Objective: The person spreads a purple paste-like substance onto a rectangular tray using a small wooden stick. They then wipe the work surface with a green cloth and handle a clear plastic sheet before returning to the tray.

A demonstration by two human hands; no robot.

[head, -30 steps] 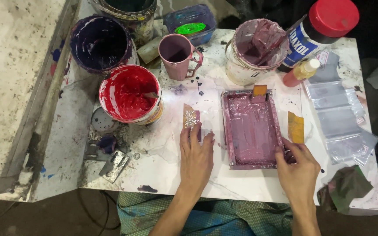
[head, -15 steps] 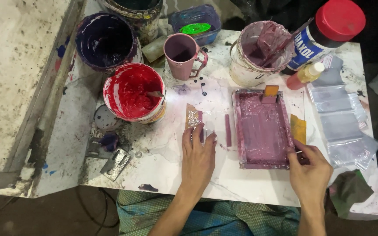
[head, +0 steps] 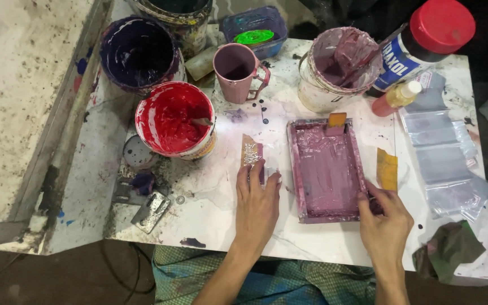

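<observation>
**Mauve paint tray steadied at a spattered marble worktop**

Mauve paint coats the shallow rectangular tray (head: 327, 169) lying near the front edge of the white marble table (head: 312, 243); the right hand (head: 384, 217) grips the tray's near right corner, fingers curled over the rim and thumb alongside, the fingertips partly hidden against the paint-caked edge; the left hand (head: 257, 206) lies flat and palm-down on the table just left of the tray, fingers together and extended, their tips pressing the lower end of a small tan scraper card (head: 250, 153) smeared with silvery and mauve residue; how much of the card lies under the fingers cannot be told. A small orange-handled scraper (head: 336, 121) rests at the tray's far edge; a yellow-orange card (head: 387, 169) lies just right of the tray, near the right hand. Behind stand a red paint bucket (head: 174, 120), a dark purple bucket (head: 139, 53), a pink mug (head: 238, 65) and a mauve-stained white bucket (head: 339, 68) with what seems to be a stirring blade inside; a red-capped bottle (head: 425, 39) is cut off at the top edge; clear plastic bags (head: 444, 158) trail off to the right; both forearms leave the picture at the bottom.
</observation>
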